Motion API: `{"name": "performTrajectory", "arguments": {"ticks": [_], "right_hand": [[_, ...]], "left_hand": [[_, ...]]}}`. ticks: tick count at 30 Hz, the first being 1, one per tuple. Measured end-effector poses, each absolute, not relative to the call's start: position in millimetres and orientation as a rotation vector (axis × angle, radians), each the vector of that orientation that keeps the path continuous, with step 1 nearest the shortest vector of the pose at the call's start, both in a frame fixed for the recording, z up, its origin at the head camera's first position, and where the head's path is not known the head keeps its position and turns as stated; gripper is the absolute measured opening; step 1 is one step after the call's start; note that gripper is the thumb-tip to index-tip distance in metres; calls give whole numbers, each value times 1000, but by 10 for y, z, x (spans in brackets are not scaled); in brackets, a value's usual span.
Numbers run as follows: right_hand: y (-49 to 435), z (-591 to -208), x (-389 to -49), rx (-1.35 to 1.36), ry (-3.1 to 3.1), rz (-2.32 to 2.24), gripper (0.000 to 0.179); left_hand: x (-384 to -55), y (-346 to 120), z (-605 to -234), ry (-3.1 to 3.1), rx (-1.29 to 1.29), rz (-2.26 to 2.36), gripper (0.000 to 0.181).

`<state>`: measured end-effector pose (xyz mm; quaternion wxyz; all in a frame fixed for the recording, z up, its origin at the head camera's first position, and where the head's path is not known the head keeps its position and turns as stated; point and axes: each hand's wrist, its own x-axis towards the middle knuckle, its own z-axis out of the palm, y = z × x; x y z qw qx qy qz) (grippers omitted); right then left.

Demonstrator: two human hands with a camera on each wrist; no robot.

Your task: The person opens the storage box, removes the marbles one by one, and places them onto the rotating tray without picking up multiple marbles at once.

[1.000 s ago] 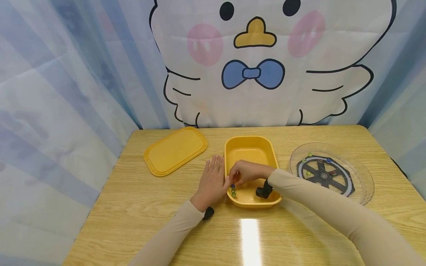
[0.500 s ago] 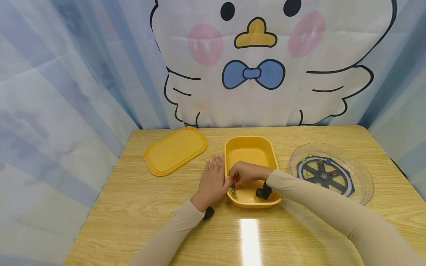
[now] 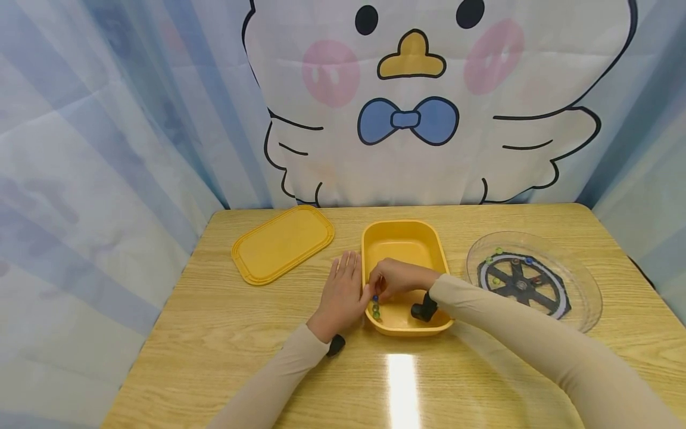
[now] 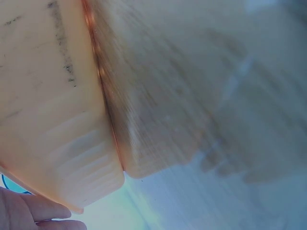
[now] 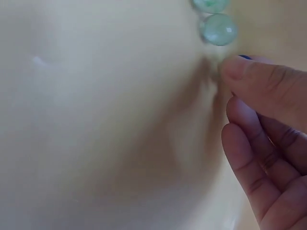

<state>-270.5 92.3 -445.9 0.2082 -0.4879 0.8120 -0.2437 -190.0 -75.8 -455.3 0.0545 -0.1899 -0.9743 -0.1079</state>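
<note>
A yellow plastic box (image 3: 399, 223) stands on the wooden table, its near left corner holding a short row of marbles along the left wall. Down inside it, my right hand (image 3: 399, 278) pinches a blue marble (image 3: 375, 298) at the end of that row. The right wrist view shows only a sliver of blue behind the thumb, with a pale green marble (image 5: 219, 29) just past the fingertips. Outside the left wall, my left hand (image 3: 340, 298) lies with straight fingers along the box, thumb at the rim. The box's outer side (image 4: 48, 124) fills the left of the left wrist view.
A yellow lid (image 3: 284, 244) lies flat at the back left. To the right, a clear round plate (image 3: 584, 298) holds several green, brownish and blue marbles over a dark wheel-like pattern (image 3: 521, 285). A printed curtain (image 3: 407, 167) hangs behind the table.
Both hands stay in nearly the same place. The right hand's fingers shift very slightly at the blue marble; the box, lid and plate stay put.
</note>
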Motion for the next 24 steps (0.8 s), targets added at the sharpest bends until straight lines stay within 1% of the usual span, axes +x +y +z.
{"name": "performTrajectory", "arguments": {"ticks": [5,11,24], "right_hand": [[963,-4378,-2720,-1389,2266,-717,11],[1051,-4260,-2750,-1344,2284,-760,9],[1326,-3956,-2739,-1246,2349,-807,12]], "left_hand": [[-1896,-752,-4556,-2937,-582,-302,61],[-1894,-749,-4552,-2960,-566,-307,62],[-1889,-748,-4552,-2964,-558,-305,61]]}}
